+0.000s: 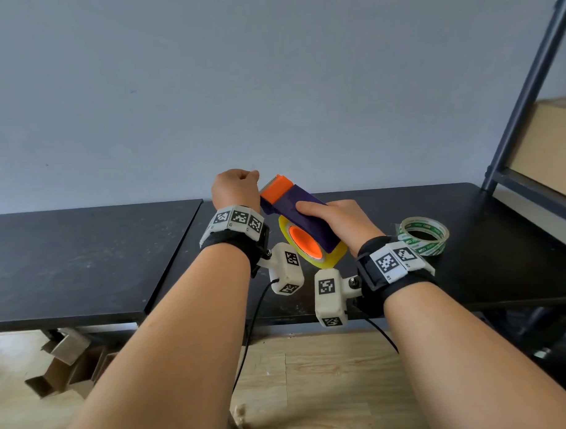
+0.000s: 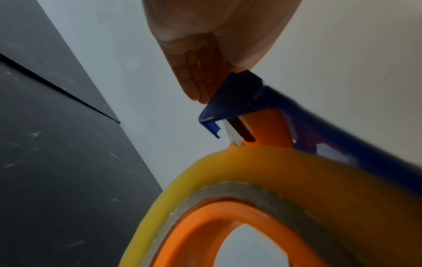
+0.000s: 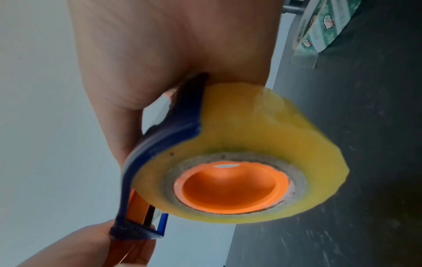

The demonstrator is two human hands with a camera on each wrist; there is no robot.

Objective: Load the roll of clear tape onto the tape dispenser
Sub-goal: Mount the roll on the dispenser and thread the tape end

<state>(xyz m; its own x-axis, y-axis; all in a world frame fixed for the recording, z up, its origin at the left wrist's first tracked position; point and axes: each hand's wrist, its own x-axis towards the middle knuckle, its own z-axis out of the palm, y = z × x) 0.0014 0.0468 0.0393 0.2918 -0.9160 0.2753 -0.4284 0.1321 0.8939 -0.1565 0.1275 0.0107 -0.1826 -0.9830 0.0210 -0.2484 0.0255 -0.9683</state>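
My right hand (image 1: 339, 218) grips the body of the blue tape dispenser (image 1: 294, 201), holding it tilted above the black table (image 1: 84, 253). The yellowish clear tape roll (image 1: 336, 257) sits on the dispenser's orange hub (image 3: 228, 186); its grey cardboard core rings the hub. My left hand (image 1: 239, 187) is at the dispenser's orange toothed front end (image 1: 277, 184), with curled fingers (image 2: 194, 75) pinching there. Whether a strip of tape lies between those fingers is unclear. In the right wrist view the left hand (image 3: 80, 247) shows at the bottom, under the dispenser (image 3: 173, 130).
A second tape roll printed green and white (image 1: 423, 236) lies flat on the table right of my right hand. A dark metal shelf (image 1: 528, 109) with a cardboard box (image 1: 549, 147) stands at the far right. Cardboard pieces (image 1: 65, 366) lie on the wooden floor.
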